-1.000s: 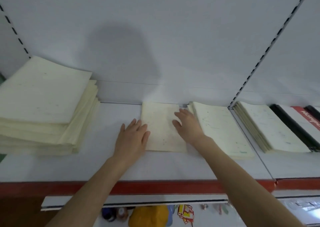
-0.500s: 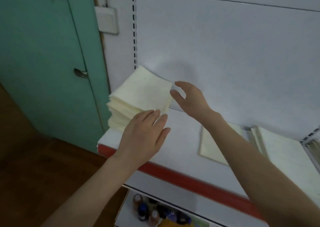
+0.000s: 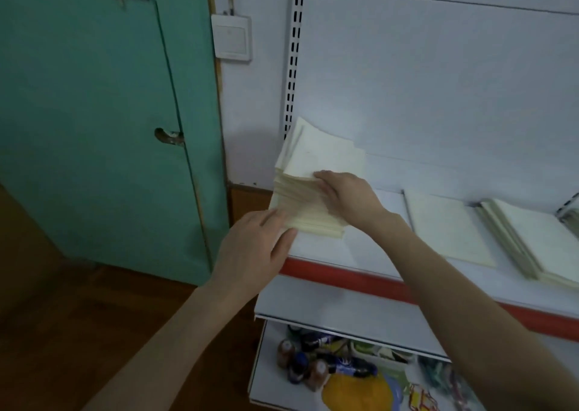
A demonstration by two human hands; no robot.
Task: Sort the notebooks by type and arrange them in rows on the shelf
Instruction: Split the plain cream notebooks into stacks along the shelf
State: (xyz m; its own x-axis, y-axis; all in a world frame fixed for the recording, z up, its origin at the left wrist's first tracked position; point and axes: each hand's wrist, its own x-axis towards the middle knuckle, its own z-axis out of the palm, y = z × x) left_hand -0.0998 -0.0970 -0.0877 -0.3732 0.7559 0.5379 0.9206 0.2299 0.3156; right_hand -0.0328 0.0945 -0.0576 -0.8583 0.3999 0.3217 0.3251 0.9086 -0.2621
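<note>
Head view looks down at a white shelf [image 3: 360, 249] with a red front strip [image 3: 344, 277]. At its left end, against the slotted upright [image 3: 293, 50], sits a thick stack of cream notebooks [image 3: 322, 159], its layers fanned so the near edges slope toward the person.

The right hand [image 3: 346, 196] lies on that sloping near side. Its fingers [image 3: 322, 177] are together and slightly bent, and their tips reach the edge of the top notebook. The thumb is hidden, so I cannot tell whether the hand pinches any notebooks or only presses on them.

The left hand [image 3: 250, 254] is at the stack's near left corner, with its fingers straight, close together and touching the side of the lower notebooks. It holds nothing.

To the right of the stack, well apart from it, a single cream notebook [image 3: 448, 225] lies flat on the shelf. Just beside that lies a low pile of the same notebooks [image 3: 539, 238].

Left of the shelving are a green door [image 3: 94, 112] and a white wall switch [image 3: 232, 37]. A lower shelf [image 3: 266, 379] holds small bottles [image 3: 313, 370] and a yellow object [image 3: 357, 392].
</note>
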